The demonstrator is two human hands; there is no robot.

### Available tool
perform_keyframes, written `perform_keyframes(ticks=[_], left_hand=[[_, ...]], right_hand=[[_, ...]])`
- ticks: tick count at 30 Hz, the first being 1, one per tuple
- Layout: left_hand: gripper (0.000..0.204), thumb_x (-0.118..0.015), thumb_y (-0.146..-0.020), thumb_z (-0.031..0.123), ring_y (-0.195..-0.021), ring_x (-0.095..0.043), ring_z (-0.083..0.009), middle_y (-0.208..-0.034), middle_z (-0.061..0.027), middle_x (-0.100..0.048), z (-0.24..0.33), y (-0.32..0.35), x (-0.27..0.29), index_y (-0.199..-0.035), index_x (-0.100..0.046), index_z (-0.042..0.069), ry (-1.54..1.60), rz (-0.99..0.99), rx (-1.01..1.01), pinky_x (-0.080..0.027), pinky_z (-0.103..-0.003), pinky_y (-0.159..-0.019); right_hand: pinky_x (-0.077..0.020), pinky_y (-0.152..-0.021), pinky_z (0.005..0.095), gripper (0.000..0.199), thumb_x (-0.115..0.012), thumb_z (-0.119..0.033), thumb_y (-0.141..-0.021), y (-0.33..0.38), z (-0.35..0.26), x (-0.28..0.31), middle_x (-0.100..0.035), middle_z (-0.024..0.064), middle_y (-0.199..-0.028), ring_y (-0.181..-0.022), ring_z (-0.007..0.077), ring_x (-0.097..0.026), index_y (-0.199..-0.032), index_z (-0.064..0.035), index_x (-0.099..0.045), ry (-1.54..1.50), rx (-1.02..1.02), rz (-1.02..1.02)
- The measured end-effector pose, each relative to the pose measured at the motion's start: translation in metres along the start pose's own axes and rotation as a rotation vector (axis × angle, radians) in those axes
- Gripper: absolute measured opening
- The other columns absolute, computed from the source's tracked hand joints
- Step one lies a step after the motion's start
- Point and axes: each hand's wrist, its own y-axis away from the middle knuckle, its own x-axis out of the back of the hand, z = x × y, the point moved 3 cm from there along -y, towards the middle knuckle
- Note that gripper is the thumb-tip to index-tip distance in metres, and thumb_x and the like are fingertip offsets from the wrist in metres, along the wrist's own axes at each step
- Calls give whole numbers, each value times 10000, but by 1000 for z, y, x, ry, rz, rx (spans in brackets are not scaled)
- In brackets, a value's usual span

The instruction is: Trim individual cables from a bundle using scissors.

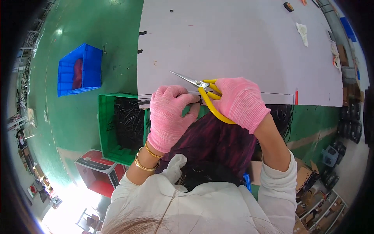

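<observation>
Now right hand [240, 102] fingers grip yellow-handled snips [202, 90]; left hand [170, 113] fingers curled beside them.

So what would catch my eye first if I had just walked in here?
Probably the two pink-gloved hands at the near edge of the white table: the right hand grips yellow-handled pliers, with the left hand close beside. Off left, a bright blue crate stands on the green floor.

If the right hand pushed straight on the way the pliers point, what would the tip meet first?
The right hand holds yellow-handled pliers pointing up and left across the white table. That line looks free of things up to the table's left edge; the tip may already ride close over the surface, but depth is unclear.
</observation>
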Motion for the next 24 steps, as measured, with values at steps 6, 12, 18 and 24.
perform_keyframes(ticks=[6, 12, 18, 24], left_hand=[[264, -796, -667, 66, -836, -546, -240, -858, -14, -595, 1, -1, 0, -913, -752, 152, -8, -23, 1, -453, -366, -772], [259, -798, -669, 69, -838, -546, -243, -853, -16, -590, 0, 0, -2, -910, -750, 149, -12, -4, -15, -453, -369, -769], [261, -800, -666, 68, -845, -544, -248, -861, -19, -591, 1, 0, -2, -910, -749, 144, -12, -7, -3, -457, -372, -765], [261, -797, -662, 62, -849, -545, -252, -867, -19, -595, 2, -1, 0, -904, -749, 145, -14, -12, 1, -463, -375, -767]], right_hand=[[-547, -767, 443, 351, -663, -381, -861, 1, 2, -2, -700, 186, -858, -855, 361, -687, -942, -40, -699, 13, 28, 29], [-548, -752, 442, 358, -669, -390, -855, 0, 3, -4, -696, 189, -842, -843, 361, -687, -930, -40, -698, 15, 44, 45], [-545, -738, 445, 352, -664, -378, -857, 0, 4, -4, -691, 194, -834, -833, 363, -686, -907, -30, -686, 10, 51, 51], [-546, -740, 442, 332, -661, -358, -859, 1, 1, -2, -696, 187, -838, -832, 359, -688, -922, -33, -686, 8, 45, 55]])
